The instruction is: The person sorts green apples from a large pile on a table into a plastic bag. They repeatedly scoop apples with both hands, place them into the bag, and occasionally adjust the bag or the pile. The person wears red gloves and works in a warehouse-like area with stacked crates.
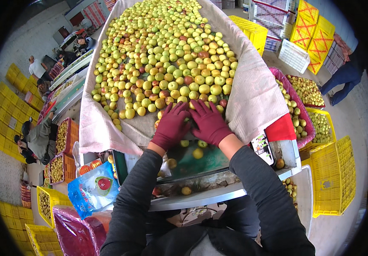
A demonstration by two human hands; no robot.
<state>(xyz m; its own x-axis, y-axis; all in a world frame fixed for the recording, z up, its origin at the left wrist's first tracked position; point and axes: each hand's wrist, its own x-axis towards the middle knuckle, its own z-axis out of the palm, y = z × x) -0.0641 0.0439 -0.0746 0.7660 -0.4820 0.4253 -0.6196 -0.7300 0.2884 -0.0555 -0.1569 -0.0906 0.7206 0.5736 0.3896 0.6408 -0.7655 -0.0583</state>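
Note:
Both my hands wear maroon gloves and lie at the near edge of a big spread of yellow-green and reddish jujubes (171, 67). My left hand (172, 124) has its fingers stretched forward against the nearest fruit; anything under its palm is hidden. Beside it, my right hand (210, 123) rests with fingers apart, their tips touching jujubes. The fruit lies on a pale cloth (254, 96) draped over the sloping sides of the sorting table. Just below my hands, a few loose jujubes (198, 153) sit on a green belt (184, 166).
A phone (262, 148) leans at the right; a blue-and-white packet (93, 188) lies left. A pink-lined crate of jujubes (294, 112) and a yellow crate (332, 177) stand right. Jujube crates (63, 136) and a crouching person (41, 137) are left; another person (345, 76) stands at far right.

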